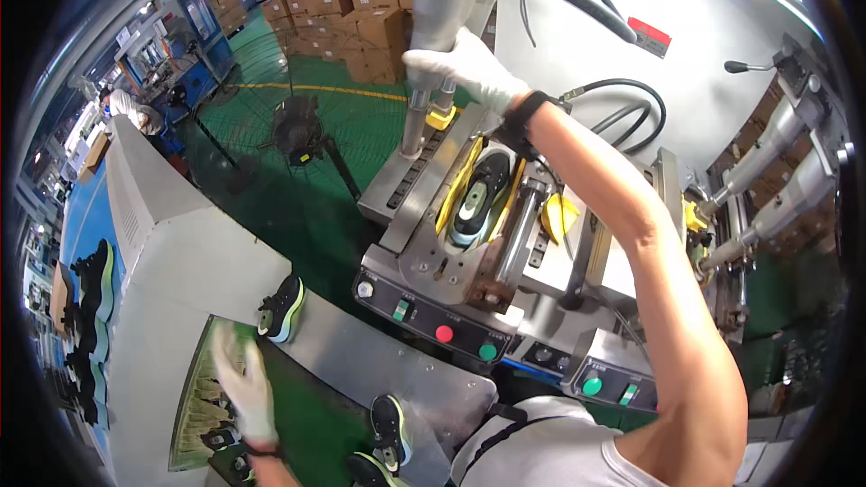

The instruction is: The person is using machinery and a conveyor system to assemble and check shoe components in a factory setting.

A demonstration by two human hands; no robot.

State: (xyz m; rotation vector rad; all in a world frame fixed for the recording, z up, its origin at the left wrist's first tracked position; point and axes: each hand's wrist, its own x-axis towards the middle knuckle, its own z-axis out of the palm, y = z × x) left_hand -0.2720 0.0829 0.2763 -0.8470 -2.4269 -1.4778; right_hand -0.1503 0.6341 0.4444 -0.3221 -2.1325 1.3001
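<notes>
Since the right hand (476,72) is right up at the press head (442,13), my worry would be pinched fingers if that metal moves while they're there. If the shoe (485,191) sits even slightly crooked between the yellow pads (459,182), I reckon it could get squeezed off-line too. Can't tell how closed that right hand is, fingers are partly hidden, but it doesn't have the shoe. That's in the machine, below the right hand and well apart from the left hand (245,392). Left one's blurry, fingers loosely spread, nothing visible in it. A loose shoe (283,308) sits near it on the ledge (361,343), so a careless swing could knock it off.
</notes>
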